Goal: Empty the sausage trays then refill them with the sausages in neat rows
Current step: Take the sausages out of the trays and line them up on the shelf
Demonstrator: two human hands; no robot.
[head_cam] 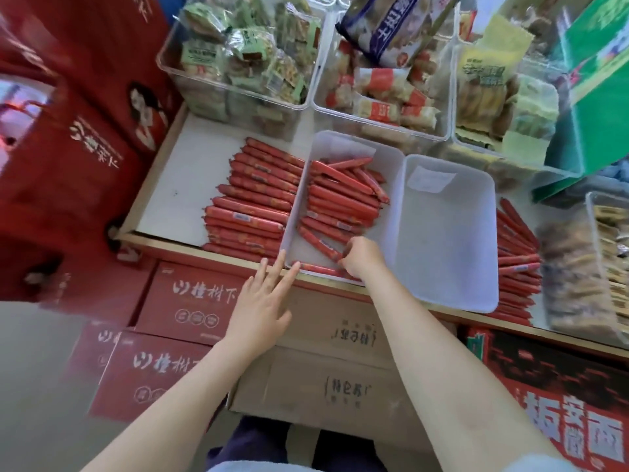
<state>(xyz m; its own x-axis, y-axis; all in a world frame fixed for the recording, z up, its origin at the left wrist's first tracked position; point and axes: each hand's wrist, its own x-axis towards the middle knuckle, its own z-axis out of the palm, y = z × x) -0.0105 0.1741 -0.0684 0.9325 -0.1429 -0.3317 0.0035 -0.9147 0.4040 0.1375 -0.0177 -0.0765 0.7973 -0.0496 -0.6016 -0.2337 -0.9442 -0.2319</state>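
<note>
1. Shelf (163,185): a white display surface with a gold front edge; it carried two translucent trays side by side at the front edge
2. Left tray (388,185): part-filled with red sausages (340,199); the far ones lay roughly parallel, the near ones lay askew, so the rows were judged unfinished
3. Right tray (452,233): held no sausages, only a paper label near its far edge; judged emptied and awaiting refill
4. Loose sausages (255,206): stacked on the bare shelf against the left tray's left wall, presumably kept close as stock for refilling; a second heap (517,264) lay by the right tray's right wall
5. Right hand (362,257): inside the left tray at its near edge, fingers curled round the end of a slanted sausage (318,243), apparently to square it with the row
6. Left hand (265,298): fingers straight and spread, tips touching the left tray's near-left corner, apparently steadying it
</note>
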